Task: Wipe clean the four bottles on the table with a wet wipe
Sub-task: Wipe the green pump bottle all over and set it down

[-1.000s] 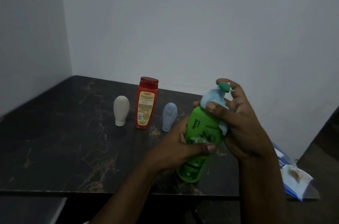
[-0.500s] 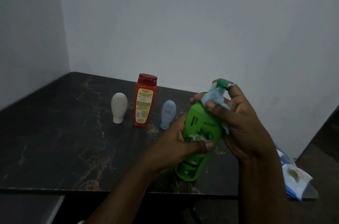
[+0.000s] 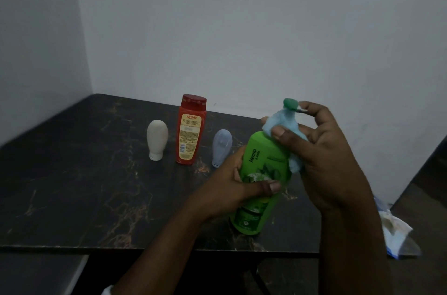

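Gripping the bottle [image 3: 263, 149] low, left hand [image 3: 225, 188]; just above it, right hand [image 3: 324, 164] pinching the wipe [image 3: 283, 123] round the neck.

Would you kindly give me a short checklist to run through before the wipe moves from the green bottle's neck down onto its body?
1. Left hand grips the green bottle at mid-body: ok.
2. Right hand holds the wet wipe bunched round the neck, below the pump cap: ok.
3. Green bottle's base resting on the table: cannot tell.
4. Red bottle, beige bottle and pale blue bottle standing upright on the table: ok.
5. Wet wipe damp enough: cannot tell.
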{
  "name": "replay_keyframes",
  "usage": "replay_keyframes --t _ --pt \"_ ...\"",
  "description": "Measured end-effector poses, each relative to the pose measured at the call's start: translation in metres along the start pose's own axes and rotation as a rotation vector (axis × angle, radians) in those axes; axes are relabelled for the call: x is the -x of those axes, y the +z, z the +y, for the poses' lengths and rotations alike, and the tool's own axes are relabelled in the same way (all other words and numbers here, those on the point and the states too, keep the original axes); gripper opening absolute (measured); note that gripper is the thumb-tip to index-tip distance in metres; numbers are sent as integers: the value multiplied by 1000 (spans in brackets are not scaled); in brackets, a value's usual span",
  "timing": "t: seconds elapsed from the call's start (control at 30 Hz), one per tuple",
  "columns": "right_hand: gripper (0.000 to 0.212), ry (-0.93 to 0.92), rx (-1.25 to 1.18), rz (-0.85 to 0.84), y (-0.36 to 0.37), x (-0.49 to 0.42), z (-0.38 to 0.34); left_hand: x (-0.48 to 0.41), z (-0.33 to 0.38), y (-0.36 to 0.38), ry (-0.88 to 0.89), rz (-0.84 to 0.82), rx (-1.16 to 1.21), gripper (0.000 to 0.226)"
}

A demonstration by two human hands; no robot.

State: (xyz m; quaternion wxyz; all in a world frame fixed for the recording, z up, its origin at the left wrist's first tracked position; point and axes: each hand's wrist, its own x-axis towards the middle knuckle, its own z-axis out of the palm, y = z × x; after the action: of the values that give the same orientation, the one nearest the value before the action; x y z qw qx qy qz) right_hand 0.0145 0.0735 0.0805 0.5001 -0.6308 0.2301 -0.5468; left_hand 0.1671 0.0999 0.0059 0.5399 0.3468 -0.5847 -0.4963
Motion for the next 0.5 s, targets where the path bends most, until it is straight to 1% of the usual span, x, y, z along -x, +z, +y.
replay_keyframes --t 0.07,0.13,0.2,0.3,0.37,0.43,0.47,0.5 --pt "59 65 -206 -110 -8 -6 8 0 1 1 9 -3 -3 57" --pt "68 103 -387 -234 -12 -11 17 -1 2 2 14 2 0 58" --pt "77 116 -467 -305 -16 -14 24 -1 1 2 12 7 1 58" --pt "75 114 -464 -285 -20 -16 29 0 1 2 7 9 -4 58" --pt "62 91 -421 -239 -23 -17 28 0 1 2 7 6 1 58" --pt "40 86 -389 -158 -23 -16 25 0 0 2 2 8 9 58" --pt "33 87 -390 -114 -22 -16 24 0 0 2 -2 9 11 57" --pt "33 82 -395 -67 -21 -17 23 0 0 2 -3 9 9 58"
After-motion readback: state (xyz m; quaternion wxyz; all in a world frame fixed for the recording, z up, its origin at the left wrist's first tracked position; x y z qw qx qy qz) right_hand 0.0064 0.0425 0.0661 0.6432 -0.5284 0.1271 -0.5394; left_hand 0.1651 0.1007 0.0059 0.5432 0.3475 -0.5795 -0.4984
